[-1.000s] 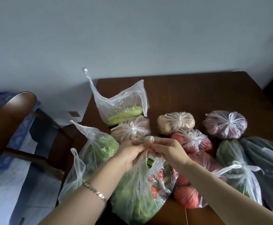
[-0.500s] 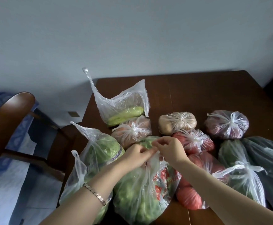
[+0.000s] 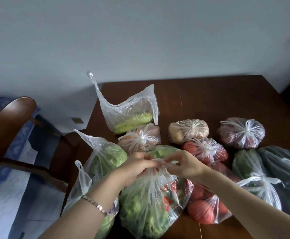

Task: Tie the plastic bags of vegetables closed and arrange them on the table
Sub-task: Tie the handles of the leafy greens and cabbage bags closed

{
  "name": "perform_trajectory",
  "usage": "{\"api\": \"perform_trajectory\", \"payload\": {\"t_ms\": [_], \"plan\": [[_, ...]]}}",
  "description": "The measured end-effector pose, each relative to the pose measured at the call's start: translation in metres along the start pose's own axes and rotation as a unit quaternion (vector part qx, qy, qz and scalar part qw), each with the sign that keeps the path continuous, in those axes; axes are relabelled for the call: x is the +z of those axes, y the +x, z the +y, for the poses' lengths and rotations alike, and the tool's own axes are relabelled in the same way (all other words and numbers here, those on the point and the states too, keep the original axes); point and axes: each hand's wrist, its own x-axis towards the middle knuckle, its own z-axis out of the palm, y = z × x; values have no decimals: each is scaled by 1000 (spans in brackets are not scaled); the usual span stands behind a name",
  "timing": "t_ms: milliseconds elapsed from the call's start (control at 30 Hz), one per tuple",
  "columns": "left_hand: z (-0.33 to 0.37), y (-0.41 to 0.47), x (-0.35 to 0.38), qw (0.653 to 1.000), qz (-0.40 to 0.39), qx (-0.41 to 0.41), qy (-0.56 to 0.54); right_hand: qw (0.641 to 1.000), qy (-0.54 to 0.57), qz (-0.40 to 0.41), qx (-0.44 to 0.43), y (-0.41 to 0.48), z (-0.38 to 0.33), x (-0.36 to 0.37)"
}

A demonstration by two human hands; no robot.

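My left hand [image 3: 137, 168] and right hand [image 3: 184, 165] both pinch the gathered handles [image 3: 158, 160] of the bag of greens [image 3: 146, 209]. The bag sits near the front of the table [image 3: 209, 100], touching an open bag of lettuce [image 3: 106, 156] on one side and a bag of tomatoes [image 3: 204, 209] on the other. The plastic between my fingers is blurred, so I cannot tell whether a knot has formed.

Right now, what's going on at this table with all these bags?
A person is tying a bag of leafy greens shut on the wooden table. The left hand and right hand both pinch its handles above it; the knot is not finished. Behind it, the potato bag and tomato bag are already knotted. At the left, the bag with a leafy green head and the bag of long green vegetables are open.
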Motion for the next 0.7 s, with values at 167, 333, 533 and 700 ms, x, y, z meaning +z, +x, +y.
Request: {"api": "perform_trajectory", "payload": {"t_ms": [167,333,533,700], "plan": [[0,-3,1,996,-56,-37,-51,995,103,3,9,-2,3,3],[-1,-4,4,998,-17,-35,-51,964,244,103,-14,1,3,12],[-4,-5,3,997,-60,-34,41,967,247,60,10,-4,4,10],[-8,-11,-9,997,-2,-32,77,900,411,101,108,-6,12,-5]]}}
